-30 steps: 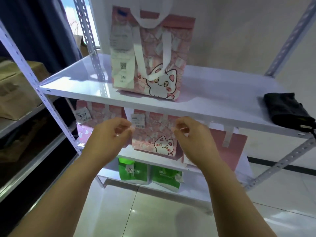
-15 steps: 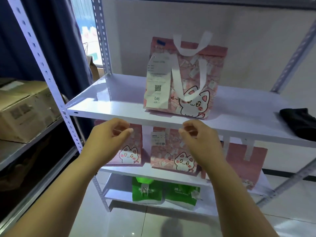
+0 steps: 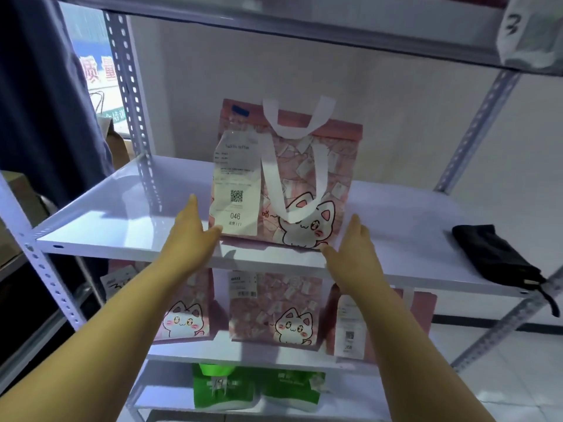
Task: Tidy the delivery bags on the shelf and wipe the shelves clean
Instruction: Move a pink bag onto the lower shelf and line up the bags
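A pink delivery bag (image 3: 329,178) with a white cat print, white handles and a receipt numbered 046 stands upright on the white middle shelf (image 3: 106,214). My left hand (image 3: 190,236) reaches to the bag's lower left corner with straight fingers, the thumb touching the receipt's bottom edge. My right hand (image 3: 353,254) is stretched flat at the bag's lower right corner, fingers straight. Neither hand grips anything. A black cloth (image 3: 493,254) lies on the shelf's right end.
Three more pink cat bags (image 3: 274,309) stand on the shelf below, and green bags (image 3: 256,388) on the lowest shelf. Perforated metal posts (image 3: 131,95) frame the rack. Cardboard boxes (image 3: 18,190) sit on a neighbouring rack at left. A higher shelf (image 3: 304,22) runs overhead.
Both hands have risen from below the shelf's front edge and opened, now flanking the bag's bottom corners. The view has tilted upward toward the middle shelf.
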